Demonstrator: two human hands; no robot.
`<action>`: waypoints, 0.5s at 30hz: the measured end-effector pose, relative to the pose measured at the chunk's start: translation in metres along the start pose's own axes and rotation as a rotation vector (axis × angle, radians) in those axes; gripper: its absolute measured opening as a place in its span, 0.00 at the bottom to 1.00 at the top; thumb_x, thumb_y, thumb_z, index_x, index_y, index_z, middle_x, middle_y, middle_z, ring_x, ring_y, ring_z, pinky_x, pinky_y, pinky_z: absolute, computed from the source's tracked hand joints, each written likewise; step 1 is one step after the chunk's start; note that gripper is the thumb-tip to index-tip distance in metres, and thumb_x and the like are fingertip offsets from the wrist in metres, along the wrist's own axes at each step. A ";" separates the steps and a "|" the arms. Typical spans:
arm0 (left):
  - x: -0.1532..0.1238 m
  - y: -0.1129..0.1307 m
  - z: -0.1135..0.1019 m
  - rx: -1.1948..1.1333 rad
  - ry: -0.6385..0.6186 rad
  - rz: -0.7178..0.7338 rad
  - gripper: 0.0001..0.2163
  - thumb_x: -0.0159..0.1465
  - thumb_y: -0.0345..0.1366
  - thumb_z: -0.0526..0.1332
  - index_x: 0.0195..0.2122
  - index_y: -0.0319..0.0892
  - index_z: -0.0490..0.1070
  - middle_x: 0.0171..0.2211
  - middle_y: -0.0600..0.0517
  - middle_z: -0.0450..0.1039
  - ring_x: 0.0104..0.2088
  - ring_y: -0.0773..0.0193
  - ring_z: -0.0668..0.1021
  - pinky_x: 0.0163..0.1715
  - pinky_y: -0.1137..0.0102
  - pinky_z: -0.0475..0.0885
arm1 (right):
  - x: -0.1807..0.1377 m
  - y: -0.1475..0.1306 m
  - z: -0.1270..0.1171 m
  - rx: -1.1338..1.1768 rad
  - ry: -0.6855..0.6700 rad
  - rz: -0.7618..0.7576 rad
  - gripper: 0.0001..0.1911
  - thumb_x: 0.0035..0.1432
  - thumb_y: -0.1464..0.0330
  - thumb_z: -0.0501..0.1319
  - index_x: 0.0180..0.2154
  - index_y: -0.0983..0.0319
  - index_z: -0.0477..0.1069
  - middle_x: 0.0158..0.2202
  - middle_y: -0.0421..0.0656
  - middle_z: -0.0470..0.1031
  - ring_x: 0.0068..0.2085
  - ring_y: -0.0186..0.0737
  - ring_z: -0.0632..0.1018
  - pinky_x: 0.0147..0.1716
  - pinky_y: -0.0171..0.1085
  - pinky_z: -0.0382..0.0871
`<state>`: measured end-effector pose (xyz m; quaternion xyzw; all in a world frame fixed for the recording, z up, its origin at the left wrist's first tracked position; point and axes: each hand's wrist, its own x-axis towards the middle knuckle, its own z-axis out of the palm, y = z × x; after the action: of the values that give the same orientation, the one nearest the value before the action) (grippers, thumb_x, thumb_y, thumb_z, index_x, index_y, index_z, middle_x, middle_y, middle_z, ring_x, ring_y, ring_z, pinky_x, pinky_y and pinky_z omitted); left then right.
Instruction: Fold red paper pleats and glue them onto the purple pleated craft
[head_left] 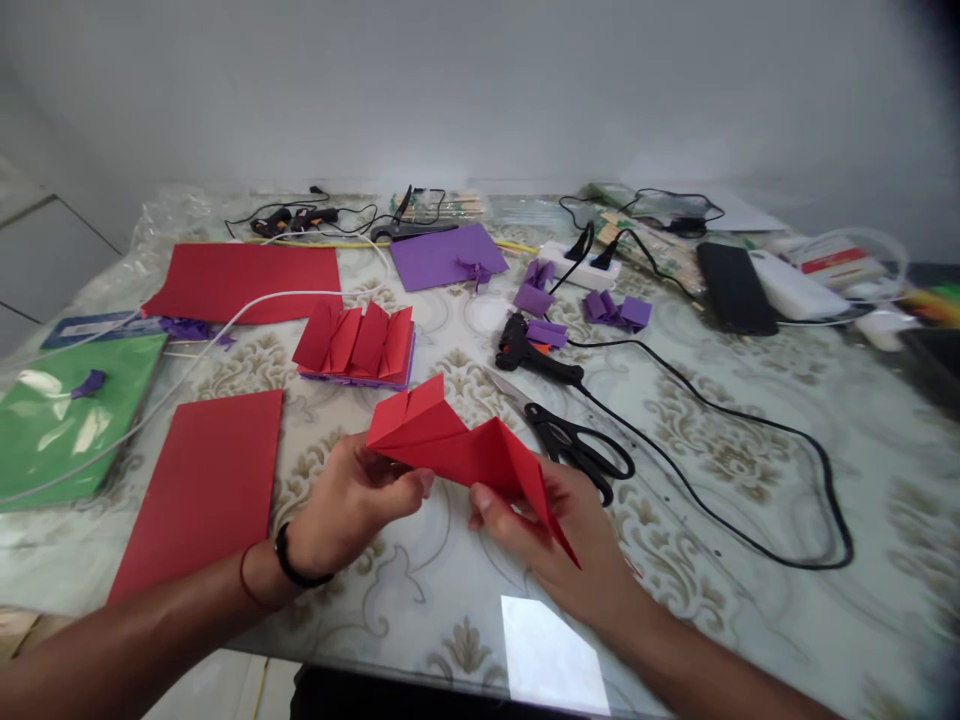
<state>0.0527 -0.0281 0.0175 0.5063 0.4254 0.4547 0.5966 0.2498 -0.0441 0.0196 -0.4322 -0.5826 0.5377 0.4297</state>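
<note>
A folded sheet of red paper (450, 450) is held above the table between both hands, its creases standing up in peaks. My left hand (360, 495) grips its left end, thumb in front and fingers partly hidden beneath. My right hand (551, 525) pinches the right part, with the thumb on the near side and the other fingers behind. Beyond the left hand lies a stack of folded red and purple paper pieces (356, 345). Black-handled scissors (574, 440) lie just past the right hand, blades pointing up and left. Above them rests a black glue gun (536, 355).
Red sheets (206, 480) and a green pack (67, 420) lie on the left. A purple sheet (442, 258), purple folded pieces (619, 310) and a white power strip (577, 265) are farther back. The glue gun's black cord (825, 480) loops right, near a black phone (735, 288).
</note>
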 end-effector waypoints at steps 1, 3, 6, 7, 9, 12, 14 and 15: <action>0.000 -0.001 -0.002 -0.015 0.005 -0.008 0.02 0.57 0.30 0.68 0.28 0.40 0.78 0.24 0.55 0.75 0.27 0.69 0.73 0.29 0.75 0.70 | 0.000 0.000 0.000 -0.012 0.012 0.000 0.08 0.61 0.64 0.66 0.30 0.58 0.72 0.23 0.38 0.73 0.24 0.35 0.70 0.23 0.34 0.66; 0.002 -0.003 -0.007 -0.052 0.015 -0.020 0.01 0.57 0.30 0.69 0.29 0.40 0.79 0.25 0.55 0.76 0.27 0.68 0.73 0.30 0.74 0.69 | -0.001 0.002 -0.001 -0.029 0.036 0.001 0.09 0.61 0.63 0.66 0.30 0.58 0.72 0.22 0.38 0.72 0.23 0.35 0.70 0.23 0.34 0.65; 0.005 -0.002 -0.013 -0.095 0.030 -0.019 0.01 0.58 0.30 0.68 0.31 0.41 0.80 0.26 0.55 0.76 0.28 0.68 0.73 0.31 0.73 0.69 | -0.001 0.003 -0.003 -0.038 0.078 0.005 0.10 0.60 0.62 0.66 0.29 0.58 0.71 0.22 0.38 0.72 0.23 0.36 0.71 0.22 0.34 0.66; 0.007 0.000 -0.014 -0.106 0.042 -0.018 0.01 0.59 0.30 0.68 0.31 0.41 0.80 0.25 0.55 0.76 0.28 0.68 0.73 0.31 0.72 0.69 | -0.001 0.003 -0.003 -0.039 0.092 0.005 0.10 0.60 0.62 0.67 0.29 0.58 0.71 0.22 0.38 0.71 0.23 0.36 0.71 0.22 0.34 0.65; 0.009 0.004 -0.016 -0.130 0.073 -0.021 0.01 0.58 0.31 0.69 0.29 0.41 0.79 0.24 0.55 0.75 0.27 0.68 0.73 0.31 0.72 0.68 | 0.000 0.003 -0.005 -0.046 0.117 0.000 0.12 0.60 0.61 0.67 0.28 0.58 0.70 0.22 0.38 0.71 0.23 0.36 0.71 0.21 0.34 0.65; 0.013 0.011 -0.016 -0.159 0.115 -0.038 0.03 0.54 0.30 0.71 0.26 0.40 0.78 0.22 0.56 0.73 0.25 0.68 0.73 0.30 0.73 0.68 | 0.001 0.003 -0.007 -0.063 0.129 -0.018 0.13 0.61 0.61 0.67 0.27 0.58 0.70 0.22 0.38 0.72 0.23 0.36 0.72 0.21 0.34 0.64; 0.016 0.014 -0.018 -0.167 0.137 -0.043 0.03 0.52 0.29 0.70 0.25 0.40 0.77 0.20 0.57 0.71 0.24 0.69 0.73 0.29 0.72 0.68 | 0.002 0.005 -0.009 -0.054 0.142 -0.028 0.11 0.61 0.62 0.67 0.29 0.59 0.71 0.22 0.38 0.72 0.23 0.36 0.73 0.22 0.34 0.65; 0.018 0.015 -0.020 -0.167 0.148 -0.047 0.03 0.52 0.29 0.70 0.25 0.40 0.77 0.20 0.58 0.70 0.23 0.69 0.72 0.29 0.72 0.68 | 0.003 0.006 -0.011 -0.040 0.161 -0.028 0.10 0.61 0.62 0.67 0.30 0.59 0.72 0.22 0.38 0.72 0.23 0.37 0.73 0.23 0.34 0.67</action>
<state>0.0355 -0.0053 0.0294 0.4100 0.4408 0.5107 0.6138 0.2600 -0.0386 0.0142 -0.4743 -0.5628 0.4835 0.4738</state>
